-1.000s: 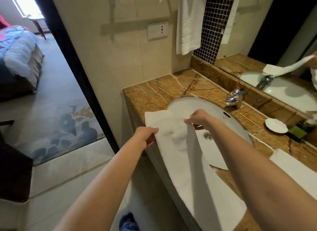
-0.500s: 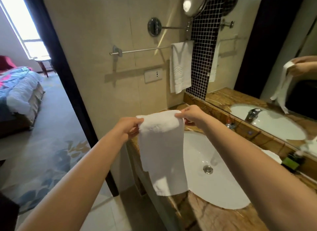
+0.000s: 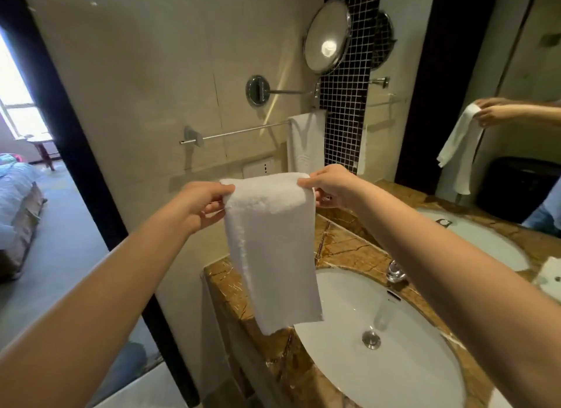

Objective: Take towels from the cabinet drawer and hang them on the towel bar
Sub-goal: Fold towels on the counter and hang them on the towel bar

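I hold a white towel (image 3: pixel 273 250) by its folded top edge, and it hangs straight down over the counter's left end. My left hand (image 3: pixel 200 206) pinches its left corner and my right hand (image 3: pixel 329 186) pinches its right corner. The chrome towel bar (image 3: pixel 239 131) runs along the beige wall behind and slightly above the towel. Another white towel (image 3: pixel 305 143) hangs on the bar's right end. The cabinet drawer is not in view.
A brown marble counter (image 3: pixel 230 289) holds a white sink (image 3: pixel 394 356) with a chrome faucet (image 3: pixel 394 271). A round swing-arm mirror (image 3: pixel 328 37) juts from the wall above the bar. The big wall mirror (image 3: pixel 498 73) is at right. A doorway to a bedroom opens at left.
Both hands have lifted the towel off the counter and sink, up toward the wall; it now hangs free, just below the towel bar.
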The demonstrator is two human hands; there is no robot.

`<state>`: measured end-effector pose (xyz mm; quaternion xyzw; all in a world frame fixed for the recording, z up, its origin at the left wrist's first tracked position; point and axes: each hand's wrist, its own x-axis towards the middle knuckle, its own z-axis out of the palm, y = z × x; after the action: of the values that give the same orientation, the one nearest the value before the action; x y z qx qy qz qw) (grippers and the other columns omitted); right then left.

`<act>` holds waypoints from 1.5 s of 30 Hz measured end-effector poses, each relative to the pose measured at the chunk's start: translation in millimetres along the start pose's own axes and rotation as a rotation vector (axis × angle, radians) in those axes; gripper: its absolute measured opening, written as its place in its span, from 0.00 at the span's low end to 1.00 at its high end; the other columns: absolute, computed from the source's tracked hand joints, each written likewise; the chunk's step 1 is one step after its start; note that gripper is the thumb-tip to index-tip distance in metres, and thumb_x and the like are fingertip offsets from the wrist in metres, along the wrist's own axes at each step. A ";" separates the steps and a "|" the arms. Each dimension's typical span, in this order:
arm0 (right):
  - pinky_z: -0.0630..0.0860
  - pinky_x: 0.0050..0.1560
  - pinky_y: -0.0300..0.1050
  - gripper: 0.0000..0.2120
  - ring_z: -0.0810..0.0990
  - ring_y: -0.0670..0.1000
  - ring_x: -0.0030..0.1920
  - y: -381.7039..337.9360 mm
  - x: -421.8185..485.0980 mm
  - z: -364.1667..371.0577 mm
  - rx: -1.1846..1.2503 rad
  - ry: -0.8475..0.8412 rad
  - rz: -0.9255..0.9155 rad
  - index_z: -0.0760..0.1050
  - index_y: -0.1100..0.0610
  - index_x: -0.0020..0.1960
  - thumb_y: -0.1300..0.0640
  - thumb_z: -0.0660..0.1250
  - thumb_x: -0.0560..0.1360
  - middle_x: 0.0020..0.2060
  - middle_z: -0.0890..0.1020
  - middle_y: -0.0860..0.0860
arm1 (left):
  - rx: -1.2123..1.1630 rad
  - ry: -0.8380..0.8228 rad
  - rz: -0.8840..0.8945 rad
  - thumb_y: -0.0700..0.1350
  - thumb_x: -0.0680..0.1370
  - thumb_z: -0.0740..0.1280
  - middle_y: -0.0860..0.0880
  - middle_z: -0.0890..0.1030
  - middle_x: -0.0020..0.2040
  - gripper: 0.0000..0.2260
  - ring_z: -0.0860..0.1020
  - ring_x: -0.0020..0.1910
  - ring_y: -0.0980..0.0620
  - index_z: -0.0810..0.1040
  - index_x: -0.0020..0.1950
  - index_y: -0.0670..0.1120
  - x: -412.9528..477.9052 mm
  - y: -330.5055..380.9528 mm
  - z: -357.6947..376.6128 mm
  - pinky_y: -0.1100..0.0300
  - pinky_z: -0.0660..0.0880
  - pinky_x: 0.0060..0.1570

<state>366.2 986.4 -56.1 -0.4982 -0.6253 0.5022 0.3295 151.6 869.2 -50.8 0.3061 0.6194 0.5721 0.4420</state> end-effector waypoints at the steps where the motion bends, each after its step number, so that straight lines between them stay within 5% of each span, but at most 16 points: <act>1: 0.80 0.40 0.44 0.07 0.78 0.49 0.38 -7.4 2.9 -0.2 0.002 0.001 -0.002 0.79 0.60 0.44 0.57 0.74 0.71 0.39 0.79 0.52 | 0.006 -0.016 0.004 0.38 0.74 0.69 0.49 0.76 0.38 0.04 0.73 0.37 0.55 0.77 0.41 0.46 5.8 7.7 -2.5 0.66 0.78 0.36; 4: 0.78 0.32 0.40 0.08 0.78 0.49 0.39 -27.2 14.1 -0.2 -0.029 0.017 -0.014 0.79 0.60 0.46 0.57 0.75 0.71 0.40 0.80 0.53 | 0.023 -0.051 0.004 0.38 0.74 0.69 0.50 0.76 0.37 0.06 0.73 0.35 0.56 0.76 0.40 0.46 22.7 28.0 -8.9 0.66 0.77 0.34; 15: 0.81 0.47 0.46 0.09 0.80 0.54 0.50 -63.7 65.2 12.5 -0.014 0.118 -0.005 0.81 0.60 0.47 0.57 0.75 0.70 0.50 0.82 0.56 | 0.058 -0.147 0.031 0.34 0.72 0.69 0.52 0.79 0.26 0.09 0.77 0.25 0.58 0.75 0.36 0.46 77.5 76.9 -26.0 0.68 0.75 0.28; 23: 0.81 0.47 0.45 0.09 0.79 0.54 0.48 -91.8 95.3 8.6 -0.003 0.130 -0.024 0.82 0.61 0.47 0.57 0.75 0.71 0.53 0.82 0.58 | 0.074 -0.173 0.098 0.33 0.71 0.71 0.49 0.80 0.33 0.09 0.80 0.29 0.56 0.77 0.38 0.46 107.7 109.4 -24.8 0.67 0.76 0.27; 28: 0.79 0.40 0.42 0.08 0.78 0.50 0.42 -114.2 110.7 -2.4 -0.010 0.067 -0.067 0.81 0.60 0.48 0.57 0.73 0.72 0.44 0.81 0.54 | 0.080 -0.170 0.122 0.32 0.71 0.70 0.48 0.81 0.42 0.09 0.80 0.40 0.53 0.80 0.43 0.45 120.8 125.7 -19.4 0.59 0.77 0.34; 31: 0.78 0.44 0.44 0.09 0.76 0.50 0.41 -129.3 122.2 -11.8 -0.006 0.039 -0.082 0.81 0.62 0.50 0.57 0.73 0.73 0.41 0.79 0.53 | 0.098 -0.171 0.144 0.30 0.70 0.69 0.46 0.82 0.45 0.11 0.81 0.43 0.51 0.81 0.47 0.42 124.6 138.6 -11.6 0.57 0.80 0.33; 38: 0.74 0.38 0.41 0.05 0.74 0.47 0.31 -164.1 145.7 -30.2 0.030 0.000 -0.108 0.76 0.57 0.42 0.58 0.70 0.75 0.32 0.75 0.50 | 0.058 -0.140 0.252 0.27 0.71 0.66 0.49 0.83 0.31 0.10 0.81 0.28 0.55 0.79 0.42 0.41 126.4 174.5 8.9 0.63 0.78 0.27; 45: 0.77 0.30 0.40 0.04 0.75 0.48 0.24 -189.0 167.3 -41.4 0.096 -0.050 -0.111 0.75 0.59 0.40 0.65 0.66 0.73 0.27 0.75 0.51 | 0.061 -0.166 0.314 0.29 0.73 0.66 0.46 0.80 0.42 0.12 0.81 0.34 0.54 0.78 0.52 0.42 135.4 203.5 16.3 0.63 0.80 0.31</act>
<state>300.9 1158.5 121.4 -0.4336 -0.6353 0.5248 0.3647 83.3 1028.4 122.6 0.4586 0.5424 0.5879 0.3872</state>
